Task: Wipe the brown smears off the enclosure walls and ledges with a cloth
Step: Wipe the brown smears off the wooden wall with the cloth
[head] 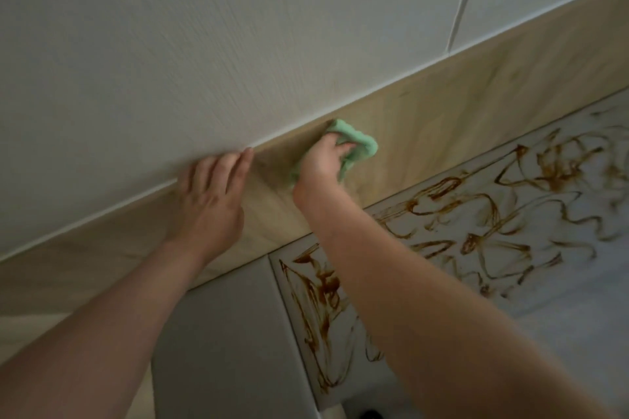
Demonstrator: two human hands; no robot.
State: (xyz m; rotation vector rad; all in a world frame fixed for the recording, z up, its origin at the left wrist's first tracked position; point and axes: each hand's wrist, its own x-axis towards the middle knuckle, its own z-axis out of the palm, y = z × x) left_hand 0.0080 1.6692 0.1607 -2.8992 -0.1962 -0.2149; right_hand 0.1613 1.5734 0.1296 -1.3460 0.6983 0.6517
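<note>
A bunched green cloth [359, 144] lies against the pale wooden ledge [442, 119], close under the seam with the white wall. My right hand [323, 167] grips the cloth and presses it onto the wood. My left hand [212, 194] rests flat on the same ledge to the left, fingers straight, the fingertips reaching the wall seam. Thick brown smears [476, 214] loop across the white panel below the ledge, with a denser patch of brown smears at its left end near my right forearm. Faint brownish streaks show on the ledge further right.
A white textured wall [204, 44] rises above the ledge, with a vertical joint [464, 0] at the upper right. A plain grey-white panel [224, 333] sits lower left of the smeared one. Something dark is cut off by the bottom edge.
</note>
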